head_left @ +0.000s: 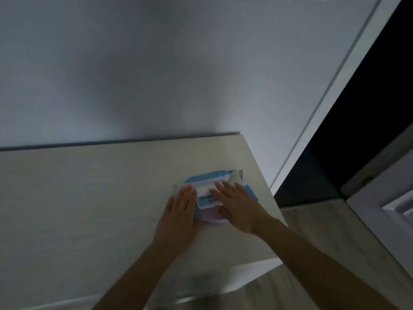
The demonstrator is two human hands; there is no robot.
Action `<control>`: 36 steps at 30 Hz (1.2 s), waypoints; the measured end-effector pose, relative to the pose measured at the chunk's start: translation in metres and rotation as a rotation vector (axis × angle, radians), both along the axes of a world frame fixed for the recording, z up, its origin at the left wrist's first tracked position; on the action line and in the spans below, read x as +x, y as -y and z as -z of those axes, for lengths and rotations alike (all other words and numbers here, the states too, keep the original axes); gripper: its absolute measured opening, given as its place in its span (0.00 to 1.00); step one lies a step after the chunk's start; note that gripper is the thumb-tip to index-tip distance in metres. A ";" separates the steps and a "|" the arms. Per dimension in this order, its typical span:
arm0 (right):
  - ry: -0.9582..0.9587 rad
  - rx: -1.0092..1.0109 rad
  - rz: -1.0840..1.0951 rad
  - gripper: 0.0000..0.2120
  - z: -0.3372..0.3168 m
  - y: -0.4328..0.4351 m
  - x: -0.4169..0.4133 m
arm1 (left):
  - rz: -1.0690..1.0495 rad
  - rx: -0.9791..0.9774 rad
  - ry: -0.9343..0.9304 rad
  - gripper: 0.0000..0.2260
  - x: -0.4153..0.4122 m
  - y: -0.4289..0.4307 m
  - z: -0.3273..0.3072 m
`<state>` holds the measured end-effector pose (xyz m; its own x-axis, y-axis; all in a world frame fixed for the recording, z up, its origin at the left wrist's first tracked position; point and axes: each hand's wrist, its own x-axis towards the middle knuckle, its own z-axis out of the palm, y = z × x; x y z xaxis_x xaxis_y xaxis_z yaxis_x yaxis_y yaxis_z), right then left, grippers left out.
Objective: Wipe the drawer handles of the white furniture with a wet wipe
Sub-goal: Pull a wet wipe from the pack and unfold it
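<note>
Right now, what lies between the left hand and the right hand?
In the head view, the white lid of the wet wipe pack lies between the left hand and the right hand, both resting flat on the pack.

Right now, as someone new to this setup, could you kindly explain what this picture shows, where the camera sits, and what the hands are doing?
There is no machine here: these are a person's two bare hands, filmed by one wide-angle camera worn on the head, looking forward and down. On the pale wood-grain top of the furniture lies a soft blue-and-white plastic pack of wet wipes. The left hand and the right hand both lie flat on it with straight fingers; nothing is lifted or gripped. Behind is a white wall, with a dark doorway at the right.
</note>
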<state>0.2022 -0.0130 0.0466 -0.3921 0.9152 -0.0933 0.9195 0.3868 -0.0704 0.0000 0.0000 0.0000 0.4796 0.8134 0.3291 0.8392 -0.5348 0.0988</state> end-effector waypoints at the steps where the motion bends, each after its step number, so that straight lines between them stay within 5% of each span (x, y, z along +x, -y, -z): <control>1: -0.028 0.085 -0.017 0.24 0.007 -0.005 0.002 | -0.003 0.016 0.013 0.28 0.005 -0.004 0.006; 7: -0.080 0.288 -0.142 0.21 0.046 -0.013 0.000 | -0.055 -0.105 0.042 0.28 0.014 0.005 0.020; 10: -0.082 0.281 -0.135 0.27 0.045 -0.015 0.001 | -0.078 -0.060 0.052 0.30 0.016 0.005 0.024; 13: -0.117 0.349 -0.162 0.17 0.040 -0.018 0.000 | -0.097 -0.043 0.085 0.30 0.020 0.007 0.026; 16: -0.138 0.335 -0.179 0.16 0.038 -0.019 0.002 | -0.117 -0.058 0.104 0.28 0.020 0.007 0.026; 19: -0.147 0.284 -0.191 0.31 0.037 -0.018 0.007 | -0.158 -0.110 0.109 0.31 0.019 0.011 0.025; 24: -0.096 0.220 -0.259 0.35 0.030 -0.020 0.011 | -0.242 -0.108 0.108 0.30 0.017 0.021 0.033; 36: -0.059 0.214 -0.406 0.30 0.020 -0.031 0.016 | -0.291 -0.080 0.053 0.30 0.019 0.021 0.044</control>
<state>0.2186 0.0179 0.0266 -0.7215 0.6830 0.1141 0.6877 0.7260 0.0022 0.0190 -0.0209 -0.0436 0.2063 0.9385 0.2767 0.9486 -0.2612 0.1786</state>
